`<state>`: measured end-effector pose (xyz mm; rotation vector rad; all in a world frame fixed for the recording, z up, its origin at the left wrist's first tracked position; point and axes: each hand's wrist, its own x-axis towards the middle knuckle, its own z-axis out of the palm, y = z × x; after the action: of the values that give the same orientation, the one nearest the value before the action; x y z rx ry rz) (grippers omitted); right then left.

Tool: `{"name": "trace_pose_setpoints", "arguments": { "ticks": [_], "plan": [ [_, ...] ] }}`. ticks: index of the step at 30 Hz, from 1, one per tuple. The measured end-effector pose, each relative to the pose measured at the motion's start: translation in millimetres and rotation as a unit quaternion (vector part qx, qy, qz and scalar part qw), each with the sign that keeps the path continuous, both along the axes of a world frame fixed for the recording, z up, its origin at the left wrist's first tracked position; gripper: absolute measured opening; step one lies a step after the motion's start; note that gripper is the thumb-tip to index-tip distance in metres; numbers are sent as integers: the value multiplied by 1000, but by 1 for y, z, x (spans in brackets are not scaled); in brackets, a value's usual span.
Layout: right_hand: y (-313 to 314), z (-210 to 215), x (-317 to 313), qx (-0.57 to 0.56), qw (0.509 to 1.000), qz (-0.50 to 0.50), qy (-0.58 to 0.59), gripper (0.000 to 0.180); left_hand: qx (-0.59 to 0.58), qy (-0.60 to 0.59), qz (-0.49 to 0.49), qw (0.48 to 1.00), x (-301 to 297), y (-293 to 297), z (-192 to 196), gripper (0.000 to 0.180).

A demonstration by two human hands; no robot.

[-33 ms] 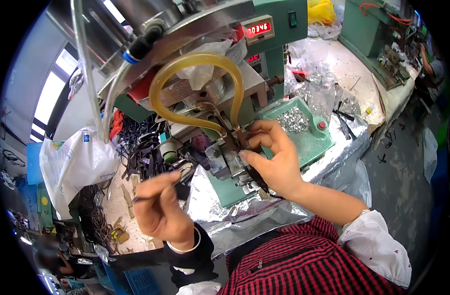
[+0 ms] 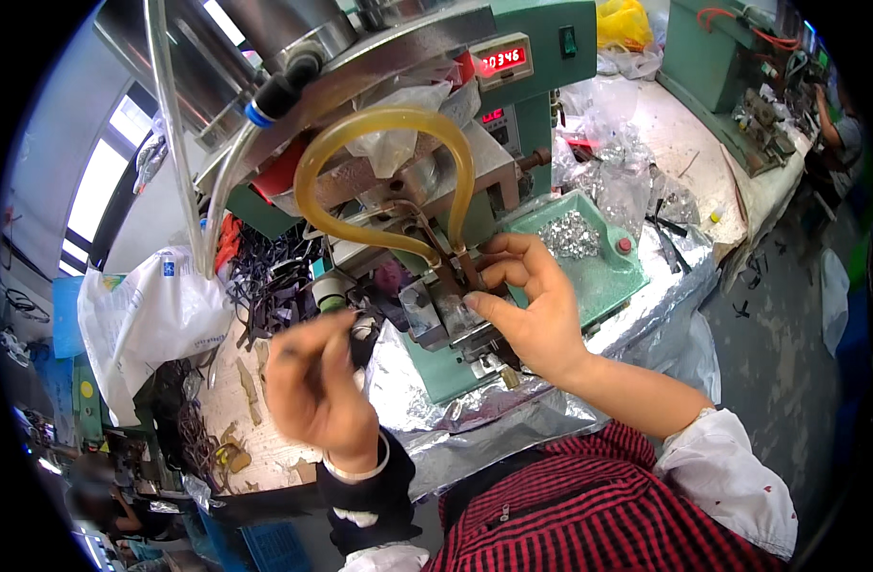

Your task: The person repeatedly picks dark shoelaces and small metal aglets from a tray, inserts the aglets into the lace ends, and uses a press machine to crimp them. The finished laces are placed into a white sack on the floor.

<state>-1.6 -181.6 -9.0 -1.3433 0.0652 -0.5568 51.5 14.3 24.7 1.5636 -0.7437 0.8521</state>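
While left hand (image 2: 314,386) hovers, right hand (image 2: 532,310) grip pinches machine fixture (image 2: 446,305)

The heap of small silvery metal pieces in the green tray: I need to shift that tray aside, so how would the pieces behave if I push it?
The silvery pieces lie loose in a heap, so they would probably slide and scatter. They look small and thin, likely light. The green tray has a raised rim that should mostly keep them in.
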Motion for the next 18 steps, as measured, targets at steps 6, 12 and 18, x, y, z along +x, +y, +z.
{"name": "trace_pose_setpoints", "arguments": {
  "ticks": [6, 12, 18],
  "plan": [
    [-14, 25, -35, -171, 985, 1, -22, 50, 237, -172, -94, 951, -22, -25, 23, 10],
    [-80, -53, -11, -432, 885, -147, 90, 24, 309, -261, -100, 909, -30, -45, -35, 27],
    [-125, -72, -22, -357, 902, -237, 54, 23, 317, -251, -110, 908, -26, -40, -49, 27]
  ]
}}
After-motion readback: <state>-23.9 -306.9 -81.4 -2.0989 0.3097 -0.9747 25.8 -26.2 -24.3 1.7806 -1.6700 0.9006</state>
